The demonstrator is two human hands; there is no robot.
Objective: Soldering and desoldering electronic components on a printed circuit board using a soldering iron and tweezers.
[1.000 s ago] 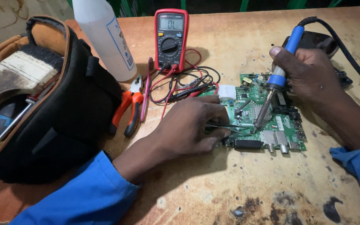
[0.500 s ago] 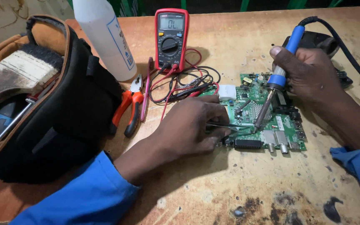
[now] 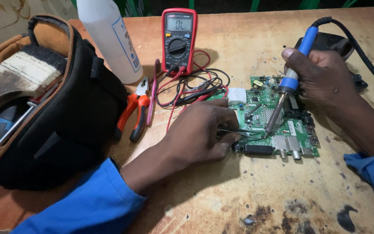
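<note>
A green circuit board (image 3: 297, 130) lies on the worn wooden table (image 3: 247, 190). My left hand (image 3: 200, 134) rests at the board's left edge and pinches thin metal tweezers (image 3: 243, 131), whose tips point right onto the board. My right hand (image 3: 321, 73) grips a blue-handled soldering iron (image 3: 288, 82), tilted down to the left. Its tip meets the board close to the tweezer tips. The iron's black cable (image 3: 360, 47) runs off to the right.
A red multimeter (image 3: 179, 39) with red and black leads (image 3: 191, 89) stands behind the board. Orange-handled pliers (image 3: 134, 115) lie beside a white plastic bottle (image 3: 109, 39). A black and brown tool bag (image 3: 44, 108) holding a paintbrush (image 3: 18, 82) fills the left side.
</note>
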